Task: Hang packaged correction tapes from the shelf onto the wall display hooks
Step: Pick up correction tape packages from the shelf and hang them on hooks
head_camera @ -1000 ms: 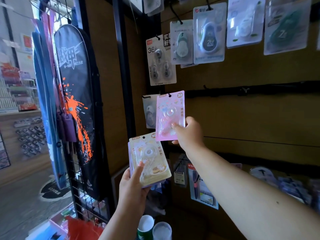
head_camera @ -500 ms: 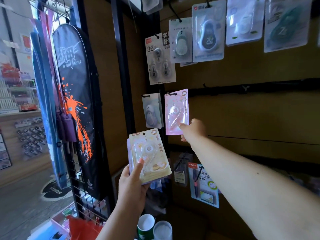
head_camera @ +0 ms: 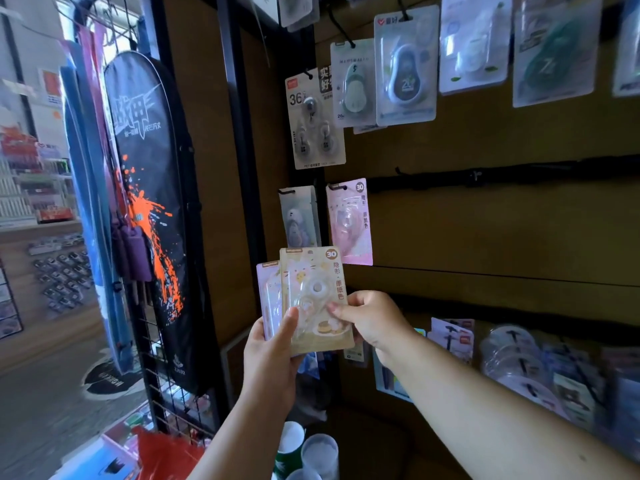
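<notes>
Yellow correction-tape pack (head_camera: pixel 315 299), upright, hand-held

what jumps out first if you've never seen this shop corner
Both hands, left hand and right hand, hold a yellow packet at centre, more packets stacked behind it. Just above, a pink packet hangs on a wall hook. To the left hangs a black racket bag splashed with orange.

Daylight is coming in from the bright shop opening at far left (head_camera: pixel 31 98), washing that area out. The brown wall panel (head_camera: pixel 485 230) is sitting dim and in shadow. Glare is streaking the clear blister packs at top right (head_camera: pixel 550 53). Wide-angle distortion is bending the edges; the lower-right packaged goods (head_camera: pixel 561 375) are smearing with blur.
</notes>
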Motion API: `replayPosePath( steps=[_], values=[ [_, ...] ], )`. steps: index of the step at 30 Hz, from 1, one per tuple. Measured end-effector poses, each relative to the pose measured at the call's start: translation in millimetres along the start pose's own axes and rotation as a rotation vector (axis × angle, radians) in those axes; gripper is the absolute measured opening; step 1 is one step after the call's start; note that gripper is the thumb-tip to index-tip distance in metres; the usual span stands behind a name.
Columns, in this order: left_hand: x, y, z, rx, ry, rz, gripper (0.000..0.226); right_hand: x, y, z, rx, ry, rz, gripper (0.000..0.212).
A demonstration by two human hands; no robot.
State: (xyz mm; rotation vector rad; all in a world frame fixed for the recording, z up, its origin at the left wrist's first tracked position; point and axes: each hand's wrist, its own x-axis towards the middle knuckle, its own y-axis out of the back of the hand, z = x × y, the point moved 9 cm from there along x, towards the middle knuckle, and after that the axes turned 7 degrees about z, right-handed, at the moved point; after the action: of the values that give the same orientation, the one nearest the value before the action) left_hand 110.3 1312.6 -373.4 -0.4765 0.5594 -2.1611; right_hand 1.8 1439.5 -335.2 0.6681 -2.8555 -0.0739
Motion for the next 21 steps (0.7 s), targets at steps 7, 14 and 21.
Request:
replayPosePath(
  steps=[7,14,21],
  values=[
    [3,4,-1,0.024,-0.013,0.013,0.032,16,31,-52,0.003,0.181,0.176,0.026],
    [4,3,-4,0.021,0.005,0.015,0.029,42,40,-93,-0.015,0.273,0.301,0.043],
    [3,6,-6,0.027,0.011,0.002,0.030,52,33,-93,-0.062,0.288,0.296,0.033]
  ],
)
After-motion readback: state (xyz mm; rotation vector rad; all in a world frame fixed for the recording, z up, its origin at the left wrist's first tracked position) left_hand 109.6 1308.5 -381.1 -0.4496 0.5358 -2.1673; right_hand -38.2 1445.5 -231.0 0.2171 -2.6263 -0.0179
